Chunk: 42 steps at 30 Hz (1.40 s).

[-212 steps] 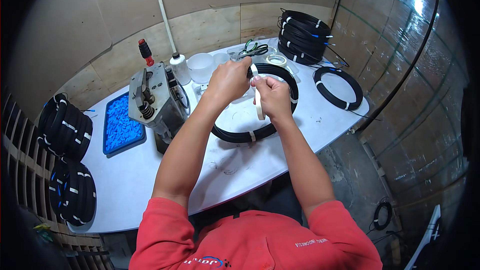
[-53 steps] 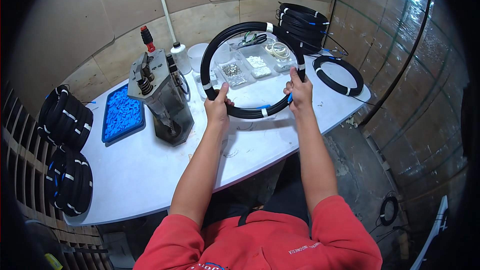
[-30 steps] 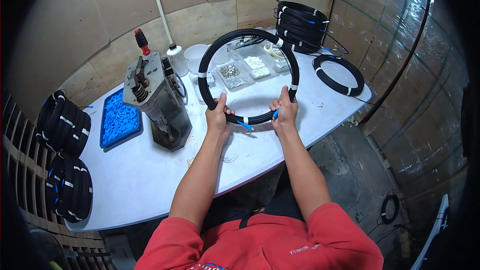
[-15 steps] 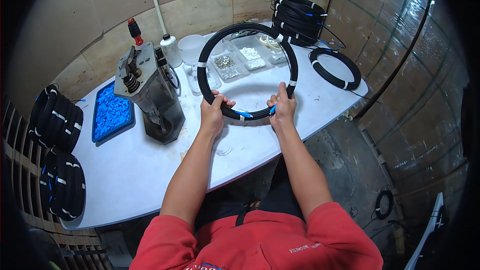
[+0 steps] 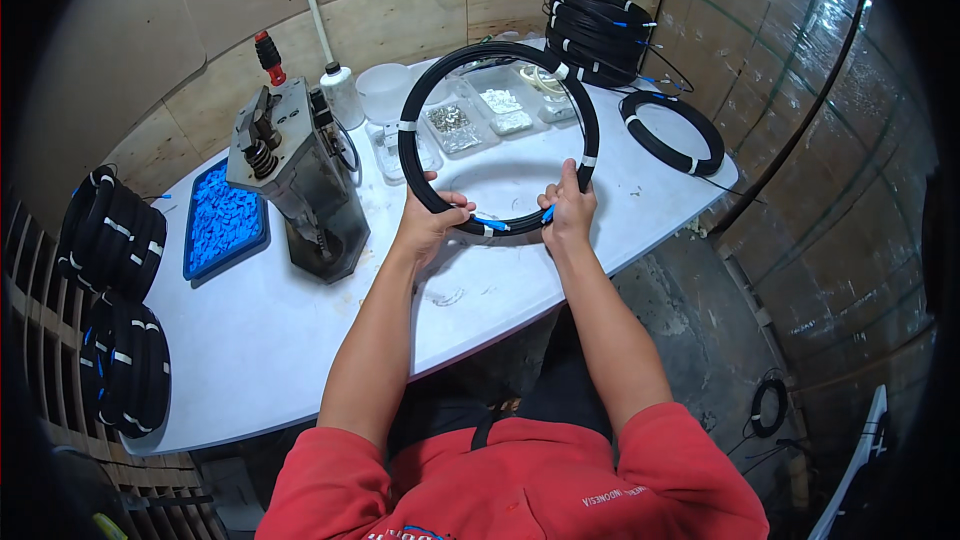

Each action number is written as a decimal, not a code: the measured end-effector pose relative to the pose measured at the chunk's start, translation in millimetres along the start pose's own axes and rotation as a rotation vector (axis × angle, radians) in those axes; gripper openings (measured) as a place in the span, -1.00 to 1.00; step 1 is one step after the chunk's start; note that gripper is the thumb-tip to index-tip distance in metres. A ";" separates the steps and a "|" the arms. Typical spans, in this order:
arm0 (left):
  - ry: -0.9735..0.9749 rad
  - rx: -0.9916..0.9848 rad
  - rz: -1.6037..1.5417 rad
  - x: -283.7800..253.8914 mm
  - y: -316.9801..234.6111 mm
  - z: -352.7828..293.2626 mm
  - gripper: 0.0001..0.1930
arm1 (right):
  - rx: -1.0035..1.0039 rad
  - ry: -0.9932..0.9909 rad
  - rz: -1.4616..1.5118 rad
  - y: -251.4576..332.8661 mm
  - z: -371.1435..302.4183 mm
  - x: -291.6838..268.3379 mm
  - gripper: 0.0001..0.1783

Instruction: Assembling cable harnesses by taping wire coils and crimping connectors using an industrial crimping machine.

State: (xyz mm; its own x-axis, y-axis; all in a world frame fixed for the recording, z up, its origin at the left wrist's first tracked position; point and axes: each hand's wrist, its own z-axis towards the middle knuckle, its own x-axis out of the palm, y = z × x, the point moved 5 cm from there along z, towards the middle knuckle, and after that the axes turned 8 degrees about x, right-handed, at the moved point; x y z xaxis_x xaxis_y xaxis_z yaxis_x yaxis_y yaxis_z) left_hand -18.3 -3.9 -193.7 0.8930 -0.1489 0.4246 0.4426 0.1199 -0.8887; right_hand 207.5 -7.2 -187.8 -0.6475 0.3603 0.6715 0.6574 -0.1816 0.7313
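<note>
Between my two hands a coil of black cable (image 5: 409, 145) is held up over the white table, tied with several white bands. My left hand (image 5: 432, 221) grips its lower left side, thumb across the front. The lower right side is in my right hand (image 5: 568, 208), with the thumb pointing up along the coil. Blue connectors show at the coil's bottom: one blue connector (image 5: 492, 225) lies near the lowest white band, and another blue connector (image 5: 548, 214) sits against my right fingers.
A metal press (image 5: 300, 180) stands left of the coil, beside a blue tray (image 5: 256, 248) of small blue parts. Clear boxes (image 5: 462, 148) of small parts lie behind. Cable coils are stacked at back right (image 5: 590, 50) and left (image 5: 110, 240); a single coil (image 5: 690, 162) lies at right.
My left hand has shifted its hold, its thumb now stretched further across the coil toward the blue connector. The coil has moved very slightly right and up.
</note>
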 end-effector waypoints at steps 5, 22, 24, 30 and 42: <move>0.006 0.007 0.087 -6.5 2.7 3.8 -0.29 | 0.023 -0.015 0.010 -2.7 -0.1 -0.1 -0.69; -0.351 0.139 -0.342 -21.5 -14.7 8.4 -0.77 | -0.174 0.204 -0.214 -2.4 -1.8 13.5 -0.76; -0.351 0.171 -0.311 -30.3 -21.8 9.0 -0.75 | -0.250 0.259 -0.245 14.4 -1.9 21.2 -0.76; -0.340 0.200 -0.178 -28.0 -36.7 7.6 -0.87 | -0.221 0.410 -0.496 75.8 14.5 46.9 -0.75; -0.299 0.272 0.101 -19.3 -42.1 8.2 -0.77 | -0.418 0.187 -0.831 79.6 20.5 36.7 -0.79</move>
State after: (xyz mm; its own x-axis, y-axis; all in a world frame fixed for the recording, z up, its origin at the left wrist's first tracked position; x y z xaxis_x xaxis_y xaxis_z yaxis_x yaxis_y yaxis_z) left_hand -53.5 2.1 -163.1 0.8995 0.1636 0.4051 0.3214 0.3803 -0.8672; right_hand 244.0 10.3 -107.4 -0.9210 0.3760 -0.1020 -0.2101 -0.2589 0.9428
